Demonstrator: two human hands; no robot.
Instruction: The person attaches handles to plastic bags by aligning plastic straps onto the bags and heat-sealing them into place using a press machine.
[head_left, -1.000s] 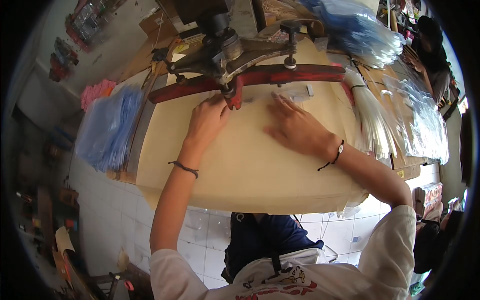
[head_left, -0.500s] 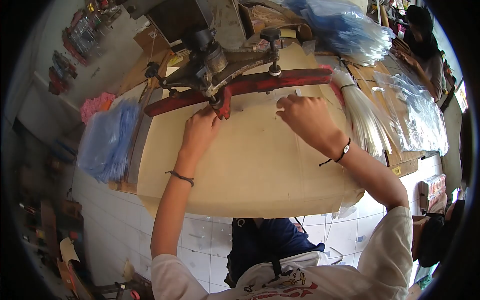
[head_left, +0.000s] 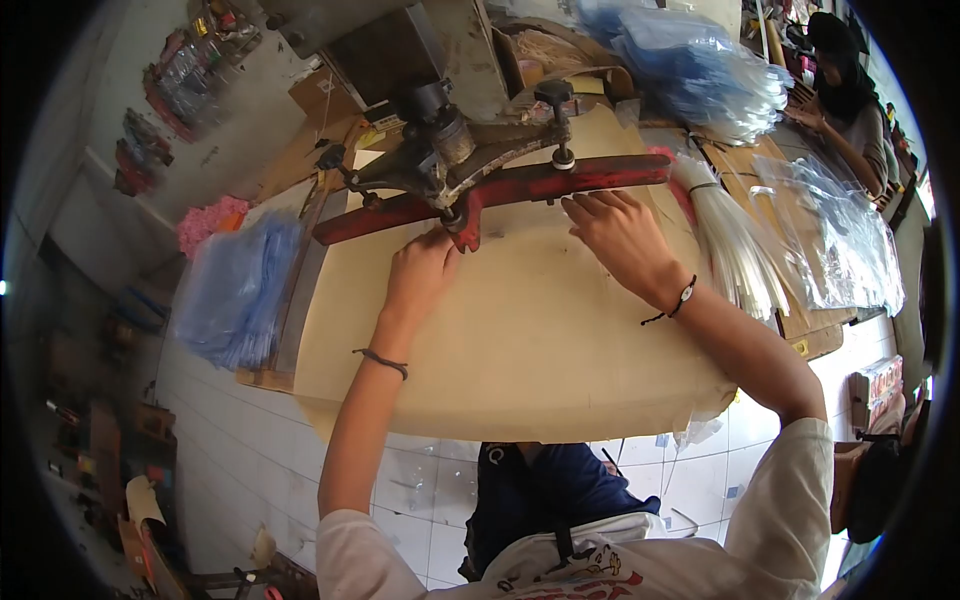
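Note:
A long red metal bar [head_left: 600, 172] of a press-like machine crosses above a tan sheet [head_left: 520, 350] that covers the worktable. My left hand [head_left: 418, 275] is closed just below the bar's red middle bracket [head_left: 466, 232]. Its fingertips are partly hidden there, and what they hold, if anything, cannot be made out. Under the bar's right half is my right hand [head_left: 625, 242], low over the sheet, with fingers bent and drawn together. Anything between those fingers is too small or too clear to name.
Blue-tinted plastic sleeves [head_left: 240, 290] lie at the left edge, with a larger pile [head_left: 690, 65] at the back right. A tied bundle of whitish strips [head_left: 735, 245] and clear plastic bags [head_left: 845, 230] lie right. Another person [head_left: 845, 110] sits at far right.
The view has shifted slightly, so the machine and table appear a little further right and lower. My right hand is now closer to the bar; my left hand stays by the bracket.

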